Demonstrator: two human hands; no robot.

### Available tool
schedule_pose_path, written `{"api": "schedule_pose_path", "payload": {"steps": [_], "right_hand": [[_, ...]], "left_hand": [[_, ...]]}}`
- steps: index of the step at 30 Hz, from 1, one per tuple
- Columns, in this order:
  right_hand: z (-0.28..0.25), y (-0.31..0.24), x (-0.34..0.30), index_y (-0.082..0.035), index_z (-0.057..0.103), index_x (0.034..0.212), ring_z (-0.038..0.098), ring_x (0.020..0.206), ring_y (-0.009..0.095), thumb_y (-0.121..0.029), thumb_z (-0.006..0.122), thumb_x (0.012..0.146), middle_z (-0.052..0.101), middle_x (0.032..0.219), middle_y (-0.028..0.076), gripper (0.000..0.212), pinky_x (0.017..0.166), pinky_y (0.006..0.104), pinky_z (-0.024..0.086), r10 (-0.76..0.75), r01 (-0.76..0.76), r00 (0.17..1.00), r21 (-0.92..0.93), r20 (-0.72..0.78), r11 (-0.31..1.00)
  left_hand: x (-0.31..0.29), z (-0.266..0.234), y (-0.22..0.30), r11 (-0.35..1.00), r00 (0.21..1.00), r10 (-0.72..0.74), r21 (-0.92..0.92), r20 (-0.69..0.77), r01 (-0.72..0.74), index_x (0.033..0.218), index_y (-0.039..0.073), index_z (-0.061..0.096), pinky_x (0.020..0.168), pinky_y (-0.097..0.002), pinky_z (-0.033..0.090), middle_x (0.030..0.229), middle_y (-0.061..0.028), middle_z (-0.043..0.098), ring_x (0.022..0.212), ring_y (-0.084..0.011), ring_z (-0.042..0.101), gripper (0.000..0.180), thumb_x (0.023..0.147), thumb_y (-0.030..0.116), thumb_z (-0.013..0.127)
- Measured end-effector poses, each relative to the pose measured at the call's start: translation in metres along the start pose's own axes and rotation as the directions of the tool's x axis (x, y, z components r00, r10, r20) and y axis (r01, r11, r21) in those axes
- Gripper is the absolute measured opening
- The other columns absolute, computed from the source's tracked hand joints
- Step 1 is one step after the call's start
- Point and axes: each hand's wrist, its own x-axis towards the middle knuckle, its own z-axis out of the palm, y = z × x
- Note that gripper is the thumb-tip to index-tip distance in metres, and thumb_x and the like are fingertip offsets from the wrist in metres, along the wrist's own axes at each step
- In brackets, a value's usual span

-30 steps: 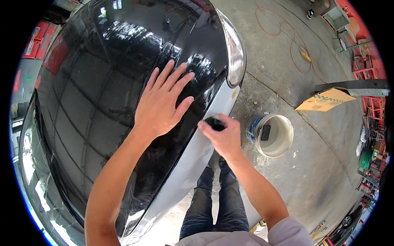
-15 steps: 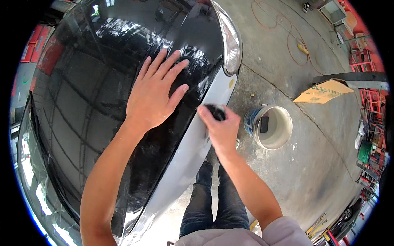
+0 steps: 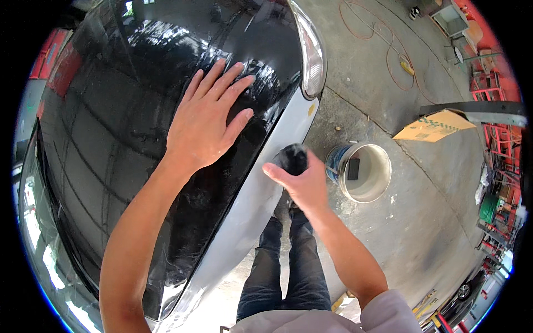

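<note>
My left hand (image 3: 208, 119) lies flat on the glossy black hood (image 3: 150, 105) of a car, its fingers spread. My right hand (image 3: 304, 182) grips a round black pad (image 3: 292, 159) against the pale grey fender (image 3: 261, 186), thumb on the near side and fingers curled round the far side. The pad is slightly blurred, and its underside is hidden. Ahead of the fender sits the headlight (image 3: 313, 66). A small yellowish patch (image 3: 311, 110) shows on the fender just below that lamp.
Right of the fender, a white bucket (image 3: 383, 183) stands on the concrete floor with a dark rectangular block (image 3: 353, 168) inside. Farther right is a cardboard piece (image 3: 433, 126) beside a dark metal beam (image 3: 472, 108). A reddish hose (image 3: 391, 61) loops across the floor. Red racks (image 3: 497, 141) line the right side.
My right hand has shifted slightly, and more of the black pad's top shows between thumb and fingers. The left hand stays flat on the hood.
</note>
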Motion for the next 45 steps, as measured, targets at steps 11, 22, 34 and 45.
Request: {"api": "schedule_pose_path", "payload": {"steps": [11,22,34,45], "right_hand": [[-0.023,-0.019,0.022,0.001,0.073,0.096,0.052,0.070,0.003,-0.024,0.078,0.095,0.063,0.076,-0.005,0.026,0.062,0.0228,0.042,0.074,-0.068,0.968,-0.037,0.241,0.997],[-0.012,-0.055,0.042,-0.002,0.065,0.070,0.048,0.060,0.003,-0.019,0.075,0.090,0.059,0.067,-0.005,0.028,0.054,0.0254,0.035,0.275,-0.230,0.931,-0.200,0.241,0.952],[0.004,-0.057,0.047,0.000,0.063,0.064,0.050,0.057,0.005,-0.015,0.073,0.083,0.057,0.062,-0.004,0.025,0.050,0.0263,0.035,0.232,-0.193,0.963,-0.253,0.136,0.948],[0.014,-0.041,0.040,0.004,0.061,0.064,0.047,0.059,0.005,-0.015,0.074,0.080,0.055,0.061,-0.004,0.028,0.050,0.0286,0.037,0.090,-0.117,0.983,-0.169,-0.158,0.979]], "left_hand": [[-0.004,0.007,-0.003,0.999,0.998,-0.012,-0.043,-0.064,0.010,0.149,0.016,0.052,0.127,-0.0497,0.022,0.159,-0.0079,0.045,0.152,-0.0309,0.033,0.051,0.102,0.036,0.058],[-0.008,0.014,-0.006,0.997,0.993,-0.014,-0.074,-0.121,0.005,0.147,0.013,0.052,0.127,-0.0495,0.023,0.159,-0.0085,0.046,0.152,-0.0308,0.033,0.051,0.101,0.035,0.059],[-0.009,0.015,-0.006,0.995,0.988,-0.025,-0.103,-0.155,0.009,0.144,0.010,0.054,0.127,-0.0487,0.025,0.157,-0.0091,0.047,0.151,-0.0307,0.035,0.051,0.099,0.033,0.061],[-0.005,0.012,-0.004,0.994,0.991,-0.030,-0.106,-0.129,0.016,0.145,0.011,0.053,0.128,-0.0476,0.023,0.158,-0.0082,0.046,0.152,-0.0291,0.034,0.052,0.099,0.034,0.061]]}}
